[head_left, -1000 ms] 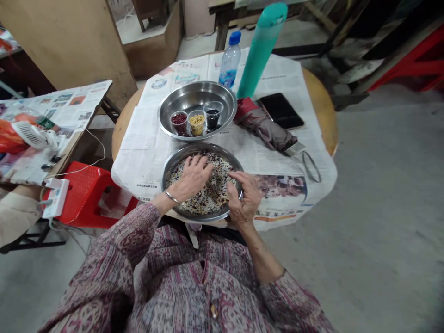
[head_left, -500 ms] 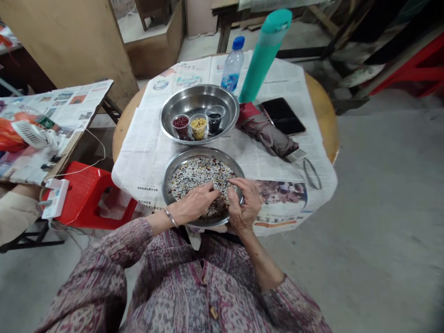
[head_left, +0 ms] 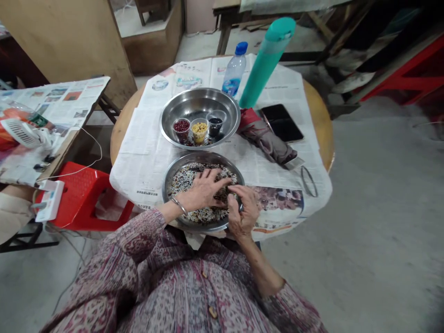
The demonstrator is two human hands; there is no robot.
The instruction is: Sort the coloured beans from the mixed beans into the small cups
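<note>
A shallow steel dish point(head_left: 169, 178) holds a layer of mixed small grains and beans, white, black, yellow and dark red. My left hand point(head_left: 204, 190), with a bangle at its wrist, lies over the grains with its fingers spread. My right hand point(head_left: 244, 210) is at the right rim, its thumb and forefinger curved with a gap between them. Behind this dish, a larger steel basin point(head_left: 197, 99) holds clear plastic cups: one of dark red beans point(head_left: 181, 129), one of yellow kernels point(head_left: 199, 132) and one of black beans point(head_left: 215, 126).
A water bottle point(head_left: 234, 69), a tall green bottle point(head_left: 267, 62), a phone point(head_left: 282, 122) and a folded umbrella point(head_left: 267, 138) stand or lie on the newspaper-covered round table point(head_left: 138, 152). At left are a red stool point(head_left: 79, 194), a power strip point(head_left: 51, 201) and another table with a small fan point(head_left: 22, 132).
My left hand has opened from bunched fingers and moved up, spreading over the grains. Dark bare streaks of dish show among the grains at the back. My right hand stays near the right rim.
</note>
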